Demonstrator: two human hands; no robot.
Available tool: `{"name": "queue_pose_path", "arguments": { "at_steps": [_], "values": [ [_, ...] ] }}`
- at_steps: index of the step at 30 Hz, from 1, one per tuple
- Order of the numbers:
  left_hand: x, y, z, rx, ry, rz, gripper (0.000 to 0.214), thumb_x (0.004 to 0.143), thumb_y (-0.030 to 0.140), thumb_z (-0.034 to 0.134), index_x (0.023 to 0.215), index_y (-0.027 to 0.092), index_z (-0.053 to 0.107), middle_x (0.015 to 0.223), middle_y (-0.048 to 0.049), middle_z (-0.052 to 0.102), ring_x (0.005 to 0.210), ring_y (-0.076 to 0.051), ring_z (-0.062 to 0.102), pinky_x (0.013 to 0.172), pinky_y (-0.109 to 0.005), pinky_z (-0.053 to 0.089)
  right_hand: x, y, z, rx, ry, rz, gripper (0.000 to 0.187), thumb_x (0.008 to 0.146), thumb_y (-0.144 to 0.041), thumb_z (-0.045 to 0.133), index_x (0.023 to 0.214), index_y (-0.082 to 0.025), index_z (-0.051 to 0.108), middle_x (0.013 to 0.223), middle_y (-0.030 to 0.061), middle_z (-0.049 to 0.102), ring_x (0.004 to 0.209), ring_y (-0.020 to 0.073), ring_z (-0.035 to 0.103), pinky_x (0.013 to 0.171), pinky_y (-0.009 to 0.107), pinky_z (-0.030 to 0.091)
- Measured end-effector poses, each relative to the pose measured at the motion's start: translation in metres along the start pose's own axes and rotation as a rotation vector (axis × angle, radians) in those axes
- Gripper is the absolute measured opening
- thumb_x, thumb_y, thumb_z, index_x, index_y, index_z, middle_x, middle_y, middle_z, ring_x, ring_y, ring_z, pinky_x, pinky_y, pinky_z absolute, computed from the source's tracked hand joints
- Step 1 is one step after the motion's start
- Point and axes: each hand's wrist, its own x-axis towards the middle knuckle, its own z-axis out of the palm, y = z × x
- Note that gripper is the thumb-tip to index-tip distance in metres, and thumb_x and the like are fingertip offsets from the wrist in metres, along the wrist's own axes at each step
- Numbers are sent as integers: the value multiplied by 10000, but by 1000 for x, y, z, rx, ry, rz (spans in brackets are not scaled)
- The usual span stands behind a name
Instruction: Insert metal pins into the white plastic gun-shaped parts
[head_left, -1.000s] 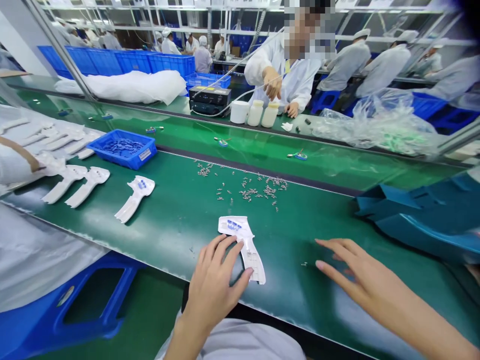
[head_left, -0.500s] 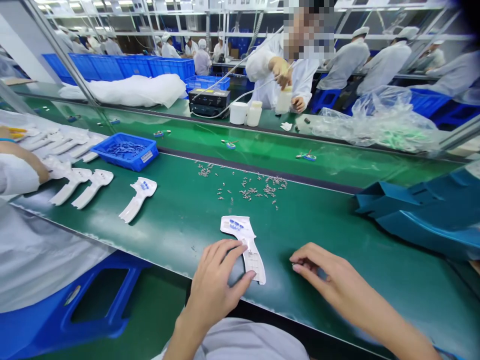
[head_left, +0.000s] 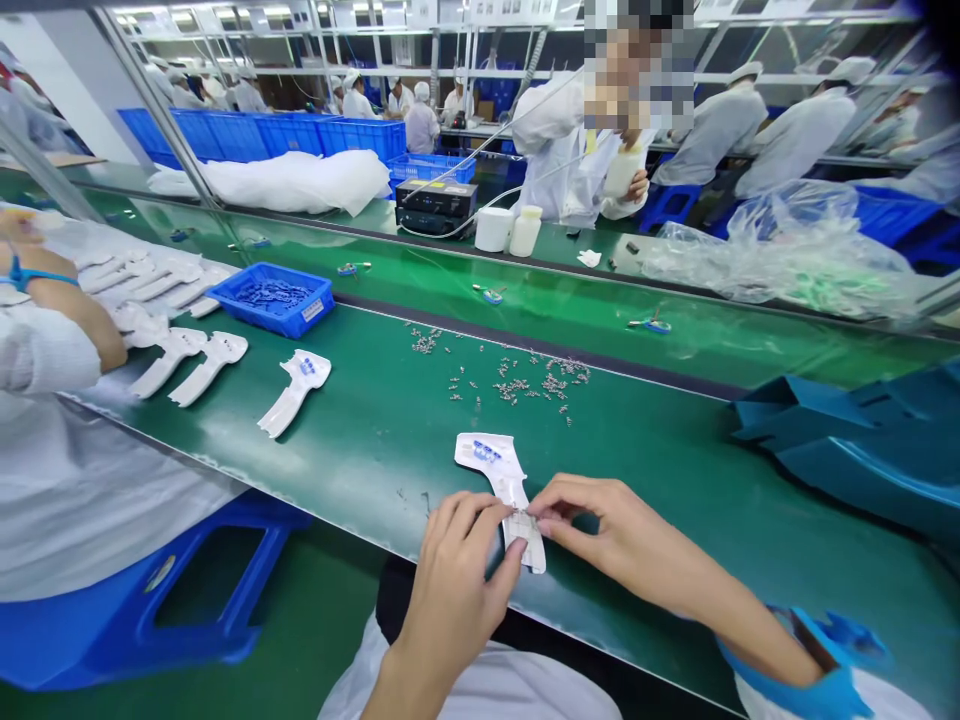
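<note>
A white gun-shaped plastic shell half [head_left: 491,455] lies on the green work surface in front of me, its hollow side up, with small blue pieces in its wide end. My left hand [head_left: 461,565] grips the handle part from the left, thumb near its lower end and fingers on its edge. From the right, my right hand [head_left: 592,515] reaches the handle with thumb and forefinger pinched together. Whatever sits in that pinch is too small and covered to make out. Small metal parts [head_left: 514,390] are scattered beyond the shell.
Another shell half [head_left: 296,392] lies to the left, near a blue tray [head_left: 315,310] of small blue pieces. At far left, a co-worker's arm [head_left: 60,335] is beside more shells. Teal bins [head_left: 862,450] stand at right. Behind runs a green belt [head_left: 420,285] carrying small parts.
My right hand has moved left from the bare surface to the shell's handle. My left hand remains at the shell. The person across has lifted a white bottle.
</note>
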Motion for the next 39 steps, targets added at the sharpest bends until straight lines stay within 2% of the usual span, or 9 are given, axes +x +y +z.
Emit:
{"name": "queue_pose_path", "arguments": {
  "at_steps": [4, 9, 14, 20, 26, 31, 39],
  "values": [
    [2, -4, 0, 27, -66, 18, 267, 944, 247, 547, 1210, 232, 564, 1211, -94, 644, 1094, -266, 585, 912, -441, 472, 13, 0, -8, -30, -84, 10, 184, 949, -267, 514, 1114, -229, 585, 893, 14, 687, 782, 160, 627, 717, 274, 487],
    [1, -6, 0, 24, -75, 21, 279, 947, 253, 545, 1224, 239, 561, 1226, -89, 648, 1098, -265, 588, 920, -446, 473, 28, -10, -16, -192, -160, -27, 180, 929, -196, 501, 1075, -244, 596, 856, 2, 683, 762, 163, 614, 658, 252, 434],
    [2, -6, 0, 38, -73, 20, 274, 944, 263, 548, 1215, 234, 577, 1222, -90, 656, 1104, -271, 591, 911, -445, 481, 39, -21, -20, -254, -234, -40, 195, 925, -159, 483, 1050, -246, 605, 793, -14, 683, 733, 153, 614, 623, 237, 397],
    [2, -5, -2, 36, -81, 20, 271, 946, 261, 548, 1214, 228, 574, 1233, -88, 656, 1102, -270, 583, 900, -439, 471, 42, -19, -22, -353, -274, -26, 226, 888, -194, 558, 1083, -295, 613, 843, -22, 699, 835, 190, 618, 659, 253, 399],
    [1, -5, -1, 36, -64, 24, 269, 944, 253, 544, 1209, 231, 582, 1232, -86, 656, 1102, -265, 580, 894, -421, 464, 45, -20, -20, -444, -260, -1, 146, 893, -195, 540, 932, -256, 667, 817, 5, 710, 771, 188, 626, 615, 255, 381],
    [1, -6, -1, 22, -77, 19, 288, 948, 265, 544, 1233, 245, 574, 1247, -79, 652, 1115, -270, 574, 904, -428, 453, 47, -21, -18, -499, -256, 24, 161, 861, -178, 554, 824, -241, 698, 772, 13, 714, 698, 178, 632, 589, 251, 368],
    [0, -6, -2, 27, -94, 7, 274, 955, 270, 537, 1224, 237, 574, 1265, -69, 644, 1126, -269, 567, 905, -426, 441, 43, -15, -16, -508, -240, 25, 151, 879, -221, 561, 861, -235, 710, 788, 22, 708, 695, 183, 615, 603, 268, 378]
  ]
}}
